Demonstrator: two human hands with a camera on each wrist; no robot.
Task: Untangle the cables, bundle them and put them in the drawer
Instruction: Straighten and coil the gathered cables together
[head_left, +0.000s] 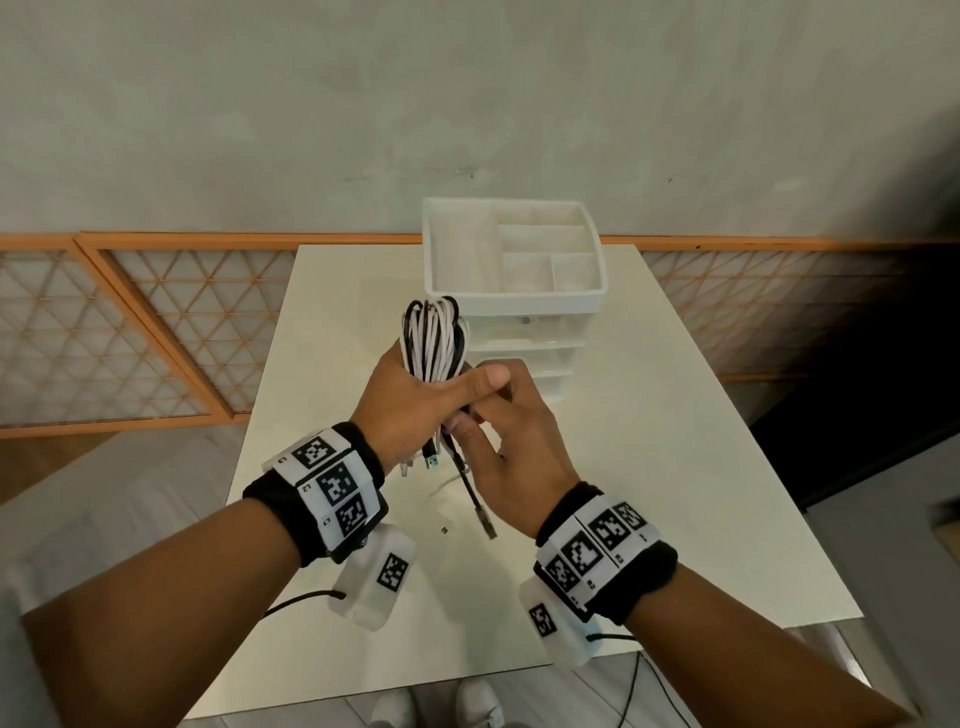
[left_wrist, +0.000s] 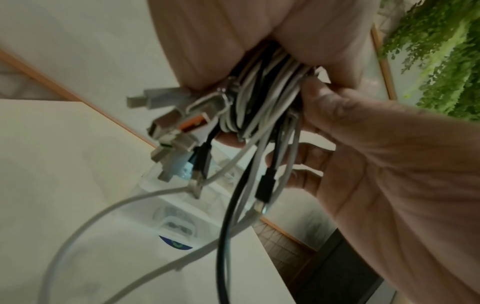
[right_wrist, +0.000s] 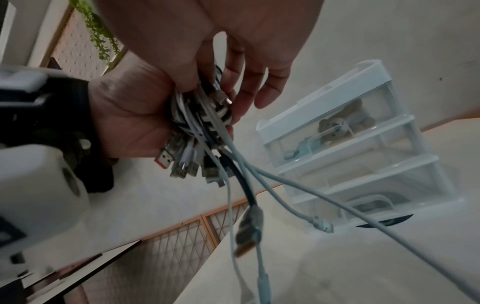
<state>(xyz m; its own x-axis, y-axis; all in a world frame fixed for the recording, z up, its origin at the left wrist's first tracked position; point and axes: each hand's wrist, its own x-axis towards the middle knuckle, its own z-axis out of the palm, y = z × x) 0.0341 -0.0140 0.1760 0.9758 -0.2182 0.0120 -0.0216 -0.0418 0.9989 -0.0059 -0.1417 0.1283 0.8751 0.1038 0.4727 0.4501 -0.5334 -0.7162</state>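
My left hand (head_left: 410, 400) grips a bundle of white and black cables (head_left: 434, 338) around its middle, with the loops standing up above the fist. In the left wrist view the bundle (left_wrist: 259, 98) ends in a cluster of USB plugs (left_wrist: 176, 127). My right hand (head_left: 514, 447) is against the bundle's lower part, thumb and fingers pinching it from the right. Loose tails hang down, among them a black cable (head_left: 470, 488) with a plug. The white drawer unit (head_left: 519, 306) stands behind on the table, all its drawers closed.
The white table (head_left: 649, 467) has open surface on both sides of the drawer unit (right_wrist: 350, 144), whose top drawer holds small items. A tiny object (head_left: 443, 530) lies on the table under my hands. Orange-framed lattice panels (head_left: 130, 338) run along the wall.
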